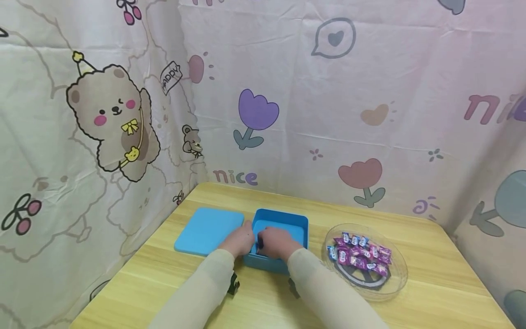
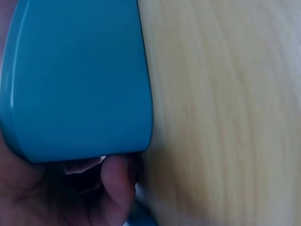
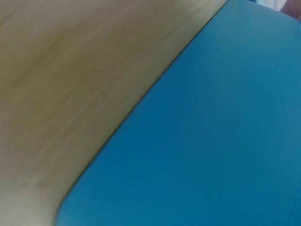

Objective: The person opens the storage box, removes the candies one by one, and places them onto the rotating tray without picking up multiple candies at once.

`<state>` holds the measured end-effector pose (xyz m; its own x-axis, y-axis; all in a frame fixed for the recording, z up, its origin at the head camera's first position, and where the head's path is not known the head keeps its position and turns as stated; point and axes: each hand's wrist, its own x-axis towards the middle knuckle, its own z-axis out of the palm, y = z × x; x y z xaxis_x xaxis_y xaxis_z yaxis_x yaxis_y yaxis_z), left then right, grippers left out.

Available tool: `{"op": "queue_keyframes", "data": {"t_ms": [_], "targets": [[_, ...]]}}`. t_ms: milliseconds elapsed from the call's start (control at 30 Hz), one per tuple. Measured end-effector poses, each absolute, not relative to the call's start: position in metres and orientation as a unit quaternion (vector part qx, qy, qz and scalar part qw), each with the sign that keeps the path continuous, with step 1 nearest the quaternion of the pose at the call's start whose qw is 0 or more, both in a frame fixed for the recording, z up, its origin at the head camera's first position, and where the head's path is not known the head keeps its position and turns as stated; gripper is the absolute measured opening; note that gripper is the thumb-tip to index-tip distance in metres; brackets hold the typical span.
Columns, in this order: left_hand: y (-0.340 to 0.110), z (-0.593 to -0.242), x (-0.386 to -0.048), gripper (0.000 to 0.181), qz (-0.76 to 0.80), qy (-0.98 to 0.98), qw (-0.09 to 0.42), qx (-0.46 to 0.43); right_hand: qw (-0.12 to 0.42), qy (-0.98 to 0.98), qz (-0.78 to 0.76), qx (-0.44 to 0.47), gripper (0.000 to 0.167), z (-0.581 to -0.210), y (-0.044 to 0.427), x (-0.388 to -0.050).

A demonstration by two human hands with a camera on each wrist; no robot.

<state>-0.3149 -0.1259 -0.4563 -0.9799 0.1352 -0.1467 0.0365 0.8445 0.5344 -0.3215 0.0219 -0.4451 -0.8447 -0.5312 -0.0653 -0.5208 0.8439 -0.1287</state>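
Note:
A blue open-topped box [image 1: 266,264] stands near the middle of the table. My left hand [image 1: 241,238] is at the box's left wall; in the left wrist view its curled fingers [image 2: 117,183] grip round the end of the box. My right hand [image 1: 278,242] reaches over the near wall into the box with bent fingers. A small dark patch [image 1: 260,241] shows at its fingertips, too small to tell whether it is a held thing or shadow. The right wrist view shows mostly the box's outer wall [image 3: 202,127].
Left of the box lies a flat light-blue lid [image 1: 209,228]. To the right, a clear round dish [image 1: 400,283] holds several purple and blue wrapped candies [image 1: 357,253]. A printed curtain [image 1: 304,114] hangs behind the wooden table [image 1: 263,301].

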Motion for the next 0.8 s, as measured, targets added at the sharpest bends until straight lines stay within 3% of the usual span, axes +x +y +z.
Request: {"op": "queue_keyframes", "data": {"t_ms": [267,567,800], "targets": [[-0.125,-0.457,-0.316,0.056,0.284,0.953,0.1,0.035,0.055,0.962,-0.093,-0.251,0.015,-0.443,0.045,-0.322],[-0.125,-0.456,-0.316,0.054,0.288,0.952,0.089,0.049,-0.021,0.96,-0.11,-0.256,0.013,-0.421,0.089,-0.314],[-0.127,-0.456,-0.315,0.054,0.288,0.952,0.088,0.048,-0.029,0.96,-0.146,-0.237,0.016,-0.406,0.134,-0.295]]}}
